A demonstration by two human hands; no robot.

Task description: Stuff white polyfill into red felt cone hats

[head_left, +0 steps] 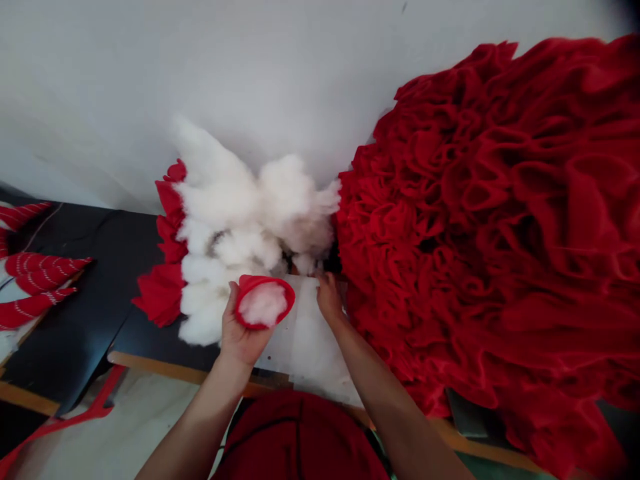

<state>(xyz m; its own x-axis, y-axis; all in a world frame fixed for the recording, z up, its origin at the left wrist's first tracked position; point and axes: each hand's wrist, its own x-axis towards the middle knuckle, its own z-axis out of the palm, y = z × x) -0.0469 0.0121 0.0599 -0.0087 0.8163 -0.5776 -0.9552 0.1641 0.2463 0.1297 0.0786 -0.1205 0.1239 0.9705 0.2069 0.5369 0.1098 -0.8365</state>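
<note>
My left hand (241, 333) is closed round a small red fabric pouch (265, 301), held mouth up and filled with white stuffing. My right hand (329, 297) reaches forward to the base of a heap of white fluffy stuffing (245, 220) on the table; its fingers are bent down among the fibres, and what they hold is hidden. A sheet of clear plastic (310, 340) lies under both hands.
A large heap of empty red fabric pieces (490, 227) fills the right side. More red pieces (165, 280) lie left of the stuffing. Red and white striped cones (35, 280) sit at the far left. A white wall stands behind the dark table (95, 287).
</note>
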